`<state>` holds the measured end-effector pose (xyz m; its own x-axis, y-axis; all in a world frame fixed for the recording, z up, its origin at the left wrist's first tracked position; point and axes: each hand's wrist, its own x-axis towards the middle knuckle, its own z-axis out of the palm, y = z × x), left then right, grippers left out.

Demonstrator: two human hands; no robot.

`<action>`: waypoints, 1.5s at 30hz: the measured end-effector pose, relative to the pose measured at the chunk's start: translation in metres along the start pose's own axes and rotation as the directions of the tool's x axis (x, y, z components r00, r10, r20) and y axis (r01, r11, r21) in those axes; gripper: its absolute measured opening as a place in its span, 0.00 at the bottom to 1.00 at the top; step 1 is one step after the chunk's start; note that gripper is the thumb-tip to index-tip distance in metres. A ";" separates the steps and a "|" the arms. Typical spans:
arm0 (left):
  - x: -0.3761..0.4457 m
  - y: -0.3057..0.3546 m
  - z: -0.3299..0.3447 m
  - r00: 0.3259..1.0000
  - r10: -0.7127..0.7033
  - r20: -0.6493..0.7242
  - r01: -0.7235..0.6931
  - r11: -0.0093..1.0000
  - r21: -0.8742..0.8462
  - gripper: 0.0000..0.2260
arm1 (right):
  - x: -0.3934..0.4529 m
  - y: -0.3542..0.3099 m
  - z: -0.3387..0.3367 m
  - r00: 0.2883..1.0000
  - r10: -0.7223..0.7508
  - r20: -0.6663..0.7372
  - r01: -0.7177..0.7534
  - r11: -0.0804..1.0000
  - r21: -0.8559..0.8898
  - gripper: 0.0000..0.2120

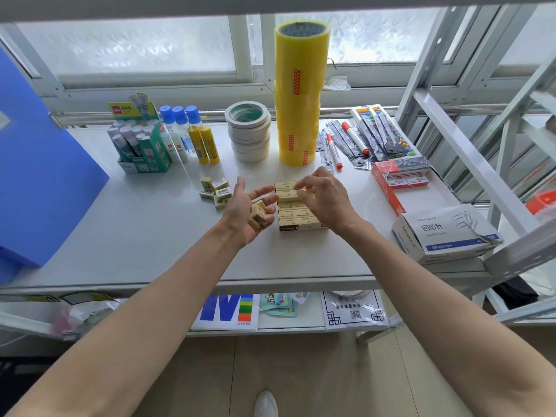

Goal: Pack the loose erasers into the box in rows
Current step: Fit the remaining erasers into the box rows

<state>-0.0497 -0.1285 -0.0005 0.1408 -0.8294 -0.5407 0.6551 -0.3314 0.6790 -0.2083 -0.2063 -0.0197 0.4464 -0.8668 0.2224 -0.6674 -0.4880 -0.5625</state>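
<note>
- The left hand [251, 213] is palm up beside the box [298, 207], cradling a couple of cream erasers [258, 217] under its curled lower fingers; thumb and forefinger are spread.
- The right hand [323, 197] hovers over the far end of the box, fingertips bent down onto an eraser there; whether it pinches it I cannot tell.
- The box lies on the white worktop [150, 230], packed with erasers in rows.
- A small heap of loose erasers [216, 191] sits left of the left hand.
- Behind stand masking tape rolls [249, 132] and a yellow tape stack [299, 94]; a paper clip box [445, 236] lies to the right.
</note>
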 end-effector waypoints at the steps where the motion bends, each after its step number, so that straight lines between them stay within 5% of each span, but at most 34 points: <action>1: -0.001 0.001 0.000 1.000 -0.012 0.018 0.012 1.000 -0.014 0.31 | -0.001 -0.004 -0.001 1.000 -0.002 -0.019 0.003 0.999 0.052 0.08; 7: -0.004 0.002 0.002 0.994 -0.049 0.093 0.054 0.997 -0.050 0.36 | -0.012 -0.036 -0.016 0.993 -0.093 0.067 0.070 0.955 0.287 0.07; 12: -0.008 0.002 0.007 0.989 -0.089 0.114 0.099 0.992 -0.081 0.37 | -0.021 -0.047 -0.018 0.955 -0.181 0.236 0.121 0.962 0.246 0.12; 17: -0.011 -0.001 0.011 0.980 -0.159 0.119 0.178 0.970 -0.167 0.35 | -0.025 -0.047 -0.016 0.949 -0.192 0.250 0.137 0.965 0.221 0.11; 20: -0.009 -0.003 0.010 0.975 -0.164 0.149 0.190 0.965 -0.183 0.34 | -0.027 -0.049 -0.021 0.969 -0.134 0.206 0.037 0.907 0.419 0.09; 23: -0.011 -0.002 0.012 0.969 -0.181 0.169 0.211 0.961 -0.181 0.29 | -0.028 -0.046 -0.030 0.985 0.006 0.175 -0.127 0.712 0.691 0.06; 26: -0.015 -0.001 0.013 0.973 -0.174 0.150 0.178 0.984 -0.011 0.20 | -0.030 -0.034 -0.033 0.978 0.110 0.177 -0.208 0.524 0.826 0.06; 30: -0.019 -0.004 0.015 0.960 -0.171 0.221 0.143 0.980 0.135 0.12 | -0.036 -0.020 -0.030 0.971 0.133 0.198 -0.237 0.445 0.863 0.05; 38: -0.019 -0.011 0.017 0.977 0.026 0.210 -0.068 0.978 0.196 0.05 | -0.046 -0.008 -0.030 0.970 0.093 0.225 -0.242 0.454 0.858 0.10; 45: -0.022 -0.011 0.016 0.972 0.052 0.230 -0.107 0.966 0.234 0.06 | -0.046 -0.002 -0.029 0.977 0.092 0.191 -0.212 0.452 0.867 0.09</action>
<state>-0.0723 -0.1142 0.0120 0.0001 -0.9268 -0.3756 0.4446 -0.3364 0.8302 -0.2452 -0.1683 -0.0056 0.4887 -0.8724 0.0136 0.1206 0.0521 -0.9913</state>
